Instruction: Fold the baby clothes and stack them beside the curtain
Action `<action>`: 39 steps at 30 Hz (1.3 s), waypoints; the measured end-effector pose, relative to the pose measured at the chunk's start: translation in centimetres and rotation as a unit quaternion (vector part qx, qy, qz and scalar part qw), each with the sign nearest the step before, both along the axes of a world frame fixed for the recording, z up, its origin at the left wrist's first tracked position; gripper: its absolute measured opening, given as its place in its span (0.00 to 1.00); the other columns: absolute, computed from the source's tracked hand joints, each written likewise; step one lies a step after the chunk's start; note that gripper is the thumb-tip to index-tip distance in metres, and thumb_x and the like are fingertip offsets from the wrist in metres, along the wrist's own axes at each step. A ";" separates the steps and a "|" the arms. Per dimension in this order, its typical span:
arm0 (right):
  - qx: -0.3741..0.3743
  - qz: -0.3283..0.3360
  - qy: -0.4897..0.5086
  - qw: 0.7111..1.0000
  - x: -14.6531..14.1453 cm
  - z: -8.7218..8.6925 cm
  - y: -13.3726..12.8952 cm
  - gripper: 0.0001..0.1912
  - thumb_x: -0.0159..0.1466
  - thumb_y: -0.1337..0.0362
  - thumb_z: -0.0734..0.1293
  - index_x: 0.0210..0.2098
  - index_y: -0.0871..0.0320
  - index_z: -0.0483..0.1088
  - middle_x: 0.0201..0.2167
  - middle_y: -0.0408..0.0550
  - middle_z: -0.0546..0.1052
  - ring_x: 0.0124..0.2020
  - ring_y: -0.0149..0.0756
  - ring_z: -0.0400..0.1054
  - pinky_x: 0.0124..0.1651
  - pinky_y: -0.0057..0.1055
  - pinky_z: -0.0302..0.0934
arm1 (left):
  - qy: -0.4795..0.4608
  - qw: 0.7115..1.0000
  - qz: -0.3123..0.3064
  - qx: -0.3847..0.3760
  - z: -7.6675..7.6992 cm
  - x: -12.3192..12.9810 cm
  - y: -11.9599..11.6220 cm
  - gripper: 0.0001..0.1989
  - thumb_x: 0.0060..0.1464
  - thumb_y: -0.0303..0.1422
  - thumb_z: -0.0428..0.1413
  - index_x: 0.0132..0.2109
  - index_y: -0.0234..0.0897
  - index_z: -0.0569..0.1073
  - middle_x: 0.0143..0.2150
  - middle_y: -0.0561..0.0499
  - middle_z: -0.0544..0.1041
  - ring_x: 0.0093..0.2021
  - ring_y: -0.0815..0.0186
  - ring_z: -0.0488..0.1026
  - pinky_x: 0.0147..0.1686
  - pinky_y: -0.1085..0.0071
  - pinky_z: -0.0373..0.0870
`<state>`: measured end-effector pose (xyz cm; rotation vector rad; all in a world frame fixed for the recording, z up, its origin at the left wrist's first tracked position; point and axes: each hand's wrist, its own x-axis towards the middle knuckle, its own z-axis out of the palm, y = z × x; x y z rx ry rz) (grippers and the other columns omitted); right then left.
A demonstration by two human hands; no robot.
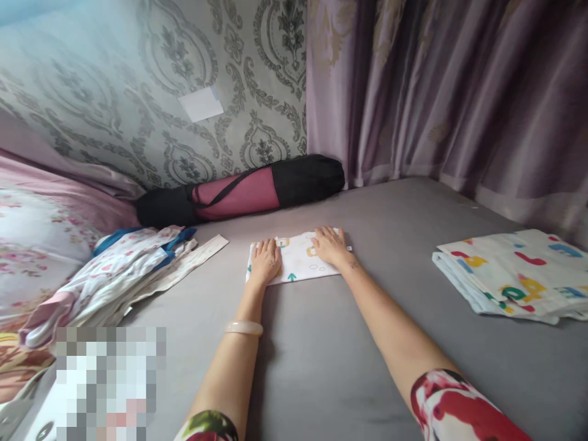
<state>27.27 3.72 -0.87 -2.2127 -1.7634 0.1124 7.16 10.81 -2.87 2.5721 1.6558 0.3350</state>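
Observation:
A folded white cloth (296,260) with small printed figures and a green arrow lies flat on the grey sheet. On its left part rests my left hand (266,260), palm down with the fingers stretched out. My right hand (329,246) lies flat over the right part, fingers spread towards the far edge. Both hands press on the cloth from above, and neither grips it. A small white tag shows at the cloth's right edge. What is printed beneath the palms is hidden.
Folded cloths (523,275) with colourful shapes are stacked on the right. Loose children's clothes (133,269) lie in a pile on the left. Along the wall stretches a black and pink bag (239,193). Purple curtains (390,92) hang behind the grey bed sheet (331,361). A blurred patch covers the lower left.

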 end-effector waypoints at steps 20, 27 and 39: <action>0.004 -0.012 -0.009 1.000 2.2 -0.1 0.5 0.17 0.68 0.65 0.57 0.51 0.60 0.72 0.54 0.62 0.67 0.57 0.52 0.57 0.62 0.52 0.42 | 0.180 0.977 -0.061 -0.093 5.8 -0.1 5.6 0.17 0.57 0.31 0.50 0.52 0.43 0.73 0.55 0.43 0.75 0.57 0.56 0.70 0.56 0.58 0.63; 0.022 0.008 -0.014 1.000 2.4 1.3 0.1 0.12 0.66 0.67 0.62 0.48 0.61 0.71 0.53 0.58 0.69 0.57 0.49 0.58 0.63 0.49 0.41 | 0.168 0.981 -0.058 -0.072 5.9 -0.6 4.5 0.14 0.59 0.30 0.48 0.49 0.41 0.72 0.53 0.44 0.76 0.54 0.59 0.71 0.56 0.58 0.61; 0.123 0.041 0.005 0.992 4.1 8.4 -2.9 0.09 0.67 0.65 0.63 0.46 0.57 0.71 0.45 0.50 0.78 0.50 0.42 0.67 0.58 0.38 0.46 | 0.044 0.990 -0.093 0.099 10.3 -3.2 1.8 0.13 0.60 0.32 0.47 0.50 0.43 0.70 0.49 0.47 0.76 0.52 0.58 0.69 0.57 0.58 0.53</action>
